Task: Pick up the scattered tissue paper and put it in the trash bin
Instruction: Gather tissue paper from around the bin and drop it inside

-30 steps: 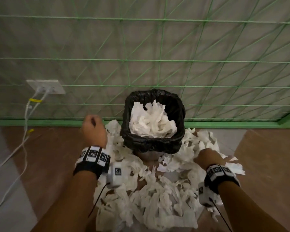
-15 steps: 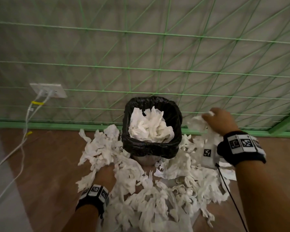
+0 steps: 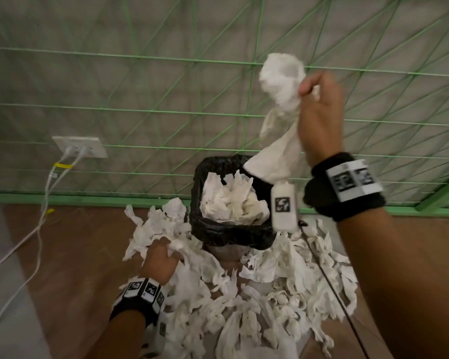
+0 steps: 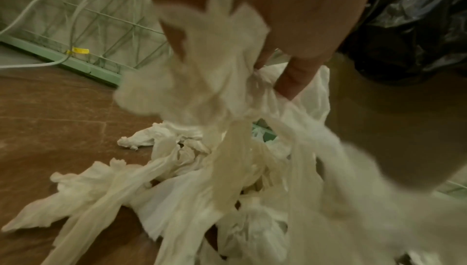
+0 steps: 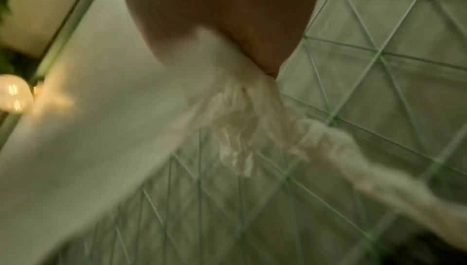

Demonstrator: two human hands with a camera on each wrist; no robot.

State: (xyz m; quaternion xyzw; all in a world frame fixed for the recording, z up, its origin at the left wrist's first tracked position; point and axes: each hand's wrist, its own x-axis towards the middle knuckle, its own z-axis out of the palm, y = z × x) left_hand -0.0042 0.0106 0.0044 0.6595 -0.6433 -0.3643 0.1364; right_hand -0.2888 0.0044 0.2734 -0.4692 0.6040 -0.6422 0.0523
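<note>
A black-lined trash bin (image 3: 205, 177) stands against the wall, heaped with white tissue (image 3: 231, 200). Torn tissue paper (image 3: 257, 301) lies scattered on the floor around its front and sides. My right hand (image 3: 319, 112) is raised high, above and right of the bin, and grips a bunch of tissue (image 3: 280, 81) that trails down toward the bin's rim; the right wrist view shows this bunch (image 5: 242, 121) blurred. My left hand (image 3: 161, 257) is low at the bin's left and clutches tissue (image 4: 202, 69) from the floor pile, strands hanging from the fingers (image 4: 293, 77).
A wall with green lattice (image 3: 166, 86) rises behind the bin, with a green base rail (image 3: 62, 199). A white socket plate (image 3: 79, 146) with white cables (image 3: 40, 218) sits left. Brown floor (image 3: 75, 255) lies left of the pile; a thin black cable (image 3: 329, 278) crosses the tissue on the right.
My right hand has risen from beside the bin to high above it, carrying its bunch of tissue. My left hand has pushed forward into the pile at the bin's left and closed on tissue.
</note>
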